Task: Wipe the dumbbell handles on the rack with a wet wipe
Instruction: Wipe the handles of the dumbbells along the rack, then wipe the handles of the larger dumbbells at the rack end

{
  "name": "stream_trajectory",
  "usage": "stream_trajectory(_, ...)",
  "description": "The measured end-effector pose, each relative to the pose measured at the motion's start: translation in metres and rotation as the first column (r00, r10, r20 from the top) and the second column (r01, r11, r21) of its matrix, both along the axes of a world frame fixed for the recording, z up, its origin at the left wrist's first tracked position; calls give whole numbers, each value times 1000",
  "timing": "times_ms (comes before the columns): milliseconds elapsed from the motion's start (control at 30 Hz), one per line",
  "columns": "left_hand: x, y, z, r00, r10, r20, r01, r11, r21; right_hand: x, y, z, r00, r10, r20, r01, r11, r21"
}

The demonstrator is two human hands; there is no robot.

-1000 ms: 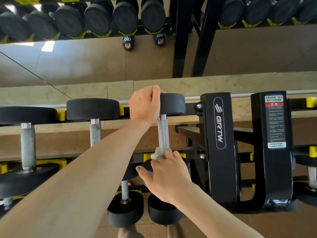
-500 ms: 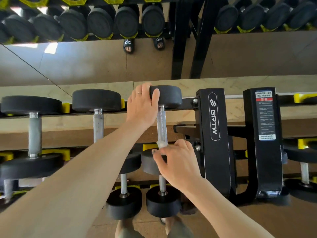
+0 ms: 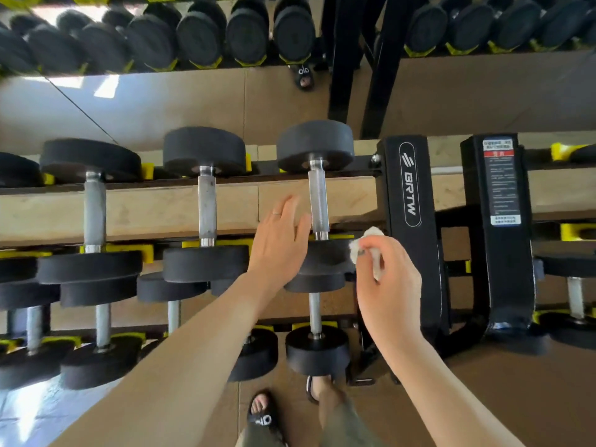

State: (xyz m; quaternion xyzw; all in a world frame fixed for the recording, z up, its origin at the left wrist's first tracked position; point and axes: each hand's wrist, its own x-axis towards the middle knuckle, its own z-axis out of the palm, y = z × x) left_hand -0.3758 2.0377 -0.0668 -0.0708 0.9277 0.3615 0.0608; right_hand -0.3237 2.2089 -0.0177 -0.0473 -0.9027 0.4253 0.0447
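A black dumbbell with a knurled steel handle lies on the top tier of the rack, rightmost in its row. My left hand hovers flat with fingers straight just left of that handle, holding nothing. My right hand pinches a crumpled white wet wipe to the right of the handle's near end, apart from the steel. Two more dumbbells, one with handle and one with handle, lie further left on the same tier.
A lower tier holds smaller dumbbells, one directly below my hands. A black rack upright with a warning label stands at the right. A mirror behind reflects more dumbbells. My sandalled feet stand on the brown floor.
My left hand let go of the far dumbbell head and drew back beside the handle. My right hand came off the handle with the wipe and moved right.
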Motion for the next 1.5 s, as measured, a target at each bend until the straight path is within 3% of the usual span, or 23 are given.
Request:
stream_trajectory(133,42,-11,-8,997,3,-82,-2,1000,20,48,-16,-12,991,-120,60,127,984,-123)
stream_trajectory(267,92,-31,-22,976,-32,-217,43,998,48,85,-34,-42,918,-176,357,296,901,-318)
stream_trajectory(400,125,-44,-53,982,-55,-178,61,998,27,101,-42,-76,839,-134,527,384,832,-400)
stream_trajectory(667,128,-42,-125,995,-92,-26,93,995,28,104,-38,-154,777,-99,622,324,910,-260)
stream_trajectory(933,102,-31,-234,985,-168,-49,161,979,-121,99,-24,-268,945,13,328,33,991,-133)
stream_trajectory(1133,77,-20,-307,952,-249,-180,225,964,-144,79,-26,-349,989,-19,147,36,993,-110)
stream_trajectory(1267,60,-18,-343,910,-253,-329,243,967,-72,69,-30,-389,995,100,-1,-100,994,41)
stream_trajectory(1367,52,-16,-357,881,-224,-416,230,972,-34,66,-28,-401,956,271,-114,-236,938,256)
stream_trajectory(1500,47,-12,-370,834,-185,-519,195,980,-37,59,-26,-410,921,372,-116,-296,861,413)
